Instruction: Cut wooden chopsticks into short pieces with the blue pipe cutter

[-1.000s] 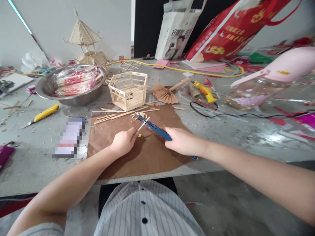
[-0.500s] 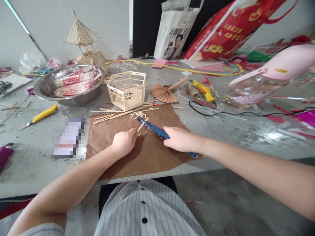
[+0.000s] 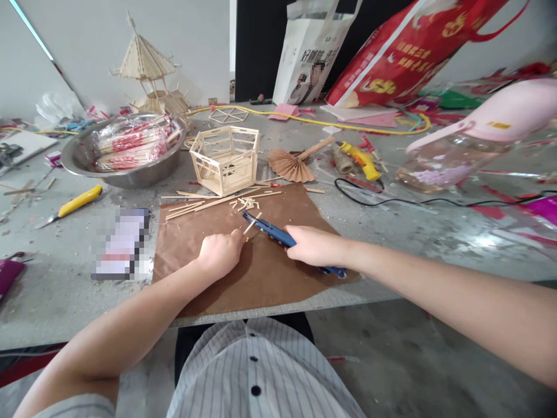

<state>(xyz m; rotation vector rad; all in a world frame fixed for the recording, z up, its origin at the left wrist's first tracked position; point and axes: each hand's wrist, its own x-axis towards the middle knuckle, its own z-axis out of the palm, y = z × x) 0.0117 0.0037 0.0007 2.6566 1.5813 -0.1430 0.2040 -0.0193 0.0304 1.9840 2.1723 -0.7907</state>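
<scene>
"Holding something, is the left hand (image 3: 221, 253)?"

"Yes! Its fingers are pinched close around a thin stick (image 3: 253, 222). One end of the stick pokes out past the fingers."

"What about the right hand (image 3: 314, 247)?"

"That one is wrapped around a blue tool (image 3: 273, 232). The front of the tool points up and to the left, and the stick goes across it. I can't tell how hard it is squeezing."

"Where is the stick?"

"Between the two hands, above a brown cloth (image 3: 204, 290). The cloth lies flat on the gray bench (image 3: 391, 232)."

"What is near the front of the tool?"

"A small pile of short wood bits (image 3: 246, 203), just past its tip. Some long sticks (image 3: 191, 208) lie at the far side of the cloth. Behind them stands a six-sided stick frame (image 3: 235, 183), with open gaps in its walls."

"And on the left?"

"A shiny metal bowl (image 3: 139, 179) full of wrapped sticks (image 3: 134, 142). A little stick tower (image 3: 143, 61) with a pointy roof stands behind it. Nearer to us are a yellow knife (image 3: 80, 200) and a phone (image 3: 119, 244). The phone's screen is too blurry to read."

"And on the right?"

"A brown folded fan (image 3: 291, 165) is by the frame. Next comes a yellow tool (image 3: 364, 162), then a see-through bottle (image 3: 456, 157) with a pink top. A white bag (image 3: 302, 64) and a red bag (image 3: 391, 52) lean at the back."
</scene>
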